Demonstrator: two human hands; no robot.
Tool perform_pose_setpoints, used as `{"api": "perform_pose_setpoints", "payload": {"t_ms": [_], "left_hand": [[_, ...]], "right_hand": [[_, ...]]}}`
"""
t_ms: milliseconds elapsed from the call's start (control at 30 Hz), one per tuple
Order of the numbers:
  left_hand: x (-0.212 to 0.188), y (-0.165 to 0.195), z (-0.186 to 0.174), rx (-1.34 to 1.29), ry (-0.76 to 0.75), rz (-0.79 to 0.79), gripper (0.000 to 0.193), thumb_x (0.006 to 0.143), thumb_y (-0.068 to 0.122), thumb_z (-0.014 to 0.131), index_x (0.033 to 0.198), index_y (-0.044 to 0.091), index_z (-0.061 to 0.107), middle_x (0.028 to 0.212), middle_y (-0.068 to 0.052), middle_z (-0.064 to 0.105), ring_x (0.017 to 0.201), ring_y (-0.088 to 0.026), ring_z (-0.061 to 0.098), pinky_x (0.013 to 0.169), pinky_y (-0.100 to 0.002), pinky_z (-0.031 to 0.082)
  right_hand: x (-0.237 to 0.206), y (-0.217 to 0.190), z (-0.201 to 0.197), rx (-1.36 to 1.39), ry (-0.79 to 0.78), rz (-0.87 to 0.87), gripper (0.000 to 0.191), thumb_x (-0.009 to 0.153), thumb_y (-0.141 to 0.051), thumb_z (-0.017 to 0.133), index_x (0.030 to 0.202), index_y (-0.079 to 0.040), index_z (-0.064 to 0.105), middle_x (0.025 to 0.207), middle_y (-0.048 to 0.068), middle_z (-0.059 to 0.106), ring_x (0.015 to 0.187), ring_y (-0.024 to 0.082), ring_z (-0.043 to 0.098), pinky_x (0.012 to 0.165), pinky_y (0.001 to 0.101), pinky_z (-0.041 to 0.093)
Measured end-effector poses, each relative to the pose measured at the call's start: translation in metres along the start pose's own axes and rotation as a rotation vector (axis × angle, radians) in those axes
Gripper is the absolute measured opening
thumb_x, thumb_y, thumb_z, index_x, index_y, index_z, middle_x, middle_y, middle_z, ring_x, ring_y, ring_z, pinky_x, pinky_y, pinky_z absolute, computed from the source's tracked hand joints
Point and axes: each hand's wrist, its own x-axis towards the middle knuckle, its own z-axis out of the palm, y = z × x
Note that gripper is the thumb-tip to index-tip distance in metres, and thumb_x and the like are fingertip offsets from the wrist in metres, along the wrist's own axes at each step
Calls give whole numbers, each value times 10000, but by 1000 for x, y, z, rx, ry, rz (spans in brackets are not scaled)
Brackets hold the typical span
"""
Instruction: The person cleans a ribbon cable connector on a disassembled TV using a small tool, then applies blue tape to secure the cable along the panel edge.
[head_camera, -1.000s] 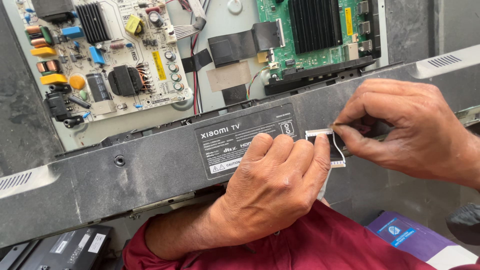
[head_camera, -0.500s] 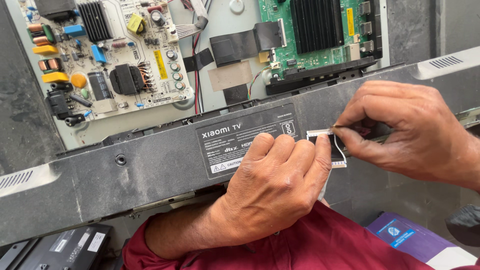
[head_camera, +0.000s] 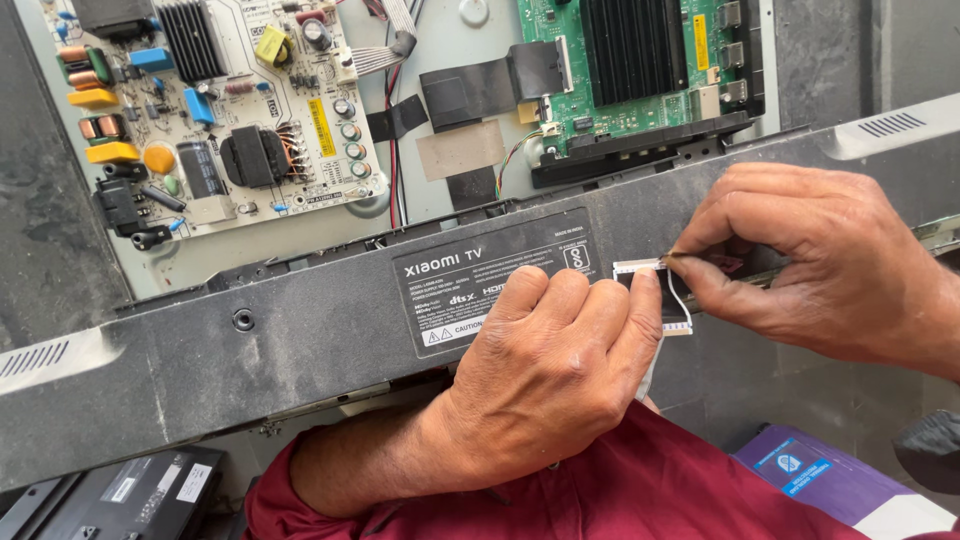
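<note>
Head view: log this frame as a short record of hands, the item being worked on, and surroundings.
Left hand: pressed flat on the dark plastic cover strip, fingertips by the white sticker
Right hand: pinching the sticker's upper edge
Sticker: partly lifted off the strip
Above strip: power supply board, green mainboard
Lower right: purple box

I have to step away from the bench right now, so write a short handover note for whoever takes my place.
Left hand lies flat on the grey back cover strip, fingertips at the small white sticker.
Right hand pinches the sticker's upper right corner.
Sticker partly lifted at that corner, the rest still on the cover.
Left to do: peel it off.
Open boards lie above the strip.
</note>
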Motion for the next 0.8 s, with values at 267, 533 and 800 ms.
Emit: {"api": "perform_pose_setpoints", "payload": {"t_ms": [267, 533, 800], "left_hand": [[-2, 0, -1, 18, -7, 4, 354, 999, 155, 633, 1265, -76, 673, 809, -23, 477, 765, -179, 489, 703, -352, 366], [-1, -1, 0, 19, -7, 7, 359, 987, 156, 632, 1261, -73, 676, 821, -26, 485, 777, -181, 493, 719, -354, 373], [-1, -1, -1, 7, -12, 7, 361, 991, 152, 635, 1265, -80, 674, 812, -26, 485, 763, -175, 488, 704, -352, 365]], "right_hand": [[0, -2, 1, 3, 4, 14, 106, 791, -88, 809, 836, -52, 719, 775, 25, 678, 674, 153, 662, 591, 282, 518], [0, -2, 2, 4, 21, 53, 109, 797, -79, 798, 866, -41, 723, 791, 29, 688, 658, 142, 657, 586, 277, 518], [-1, -4, 2, 9, 11, 75, 109, 786, -81, 803, 854, -41, 727, 771, 28, 691, 627, 148, 645, 569, 283, 511]]}}
